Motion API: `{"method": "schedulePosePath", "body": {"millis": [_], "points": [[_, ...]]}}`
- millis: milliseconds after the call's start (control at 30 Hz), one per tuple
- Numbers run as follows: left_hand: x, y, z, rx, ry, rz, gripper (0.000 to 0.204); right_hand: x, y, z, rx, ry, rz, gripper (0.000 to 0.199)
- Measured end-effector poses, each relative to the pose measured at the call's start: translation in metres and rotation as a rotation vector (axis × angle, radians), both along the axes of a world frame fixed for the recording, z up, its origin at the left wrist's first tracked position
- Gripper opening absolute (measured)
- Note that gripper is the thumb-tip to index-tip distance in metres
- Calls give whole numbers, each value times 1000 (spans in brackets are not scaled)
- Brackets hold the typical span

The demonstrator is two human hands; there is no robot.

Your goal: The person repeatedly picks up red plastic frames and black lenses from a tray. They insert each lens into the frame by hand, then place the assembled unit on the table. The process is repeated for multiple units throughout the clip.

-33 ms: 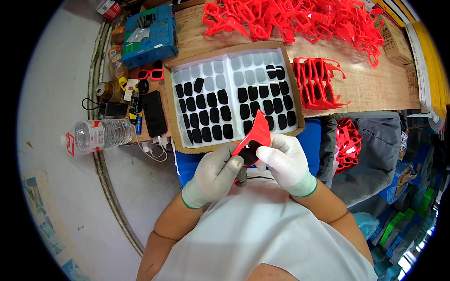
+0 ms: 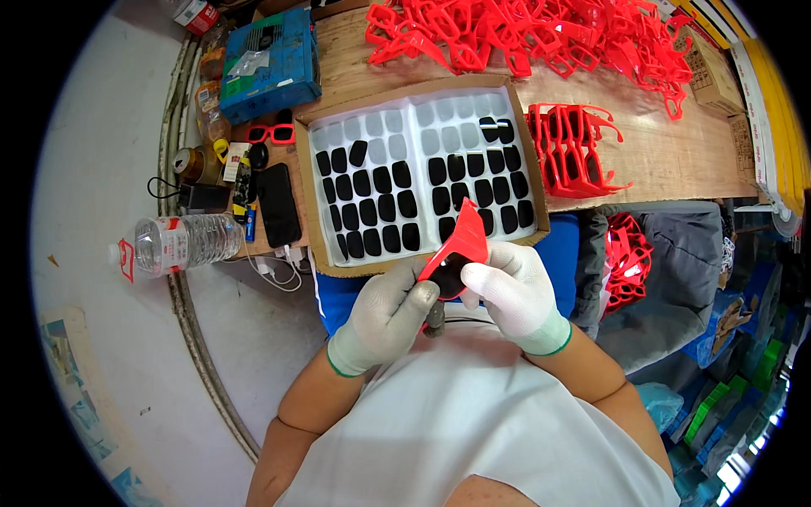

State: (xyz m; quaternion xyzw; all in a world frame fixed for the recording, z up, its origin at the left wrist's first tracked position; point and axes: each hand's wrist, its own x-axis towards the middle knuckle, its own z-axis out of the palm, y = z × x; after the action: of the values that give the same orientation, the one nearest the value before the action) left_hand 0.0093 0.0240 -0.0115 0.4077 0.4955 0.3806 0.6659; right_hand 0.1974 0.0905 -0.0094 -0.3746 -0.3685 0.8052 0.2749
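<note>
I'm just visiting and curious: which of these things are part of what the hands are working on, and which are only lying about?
In use: red glasses frame held by left hand and right hand; tray of dark lenses; stacked red frames; heap of red frames.

Lying about: water bottle; black phone; blue box.

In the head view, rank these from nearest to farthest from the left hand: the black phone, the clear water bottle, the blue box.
From the left hand:
1. Black phone, up and to its left, beside the lens tray.
2. Clear water bottle, farther left, lying on its side.
3. Blue box, at the bench's far left end.
</note>
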Motion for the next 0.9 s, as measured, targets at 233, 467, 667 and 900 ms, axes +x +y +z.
{"method": "schedulePosePath", "body": {"millis": [233, 467, 667, 900], "points": [[-8, 1, 5, 20, 16, -84, 35, 2, 1, -9, -60, 7, 40, 25], [-11, -5, 0, 32, 34, -40, 34, -4, 4, 0, -66, 29, 59, 27], [-9, -8, -4, 46, 38, 29, 32, 1, 8, -2, 64, -61, 162, 25], [7, -12, -9, 26, 73, 163, 29, -1, 8, -2, 188, -178, 138, 21]]}}
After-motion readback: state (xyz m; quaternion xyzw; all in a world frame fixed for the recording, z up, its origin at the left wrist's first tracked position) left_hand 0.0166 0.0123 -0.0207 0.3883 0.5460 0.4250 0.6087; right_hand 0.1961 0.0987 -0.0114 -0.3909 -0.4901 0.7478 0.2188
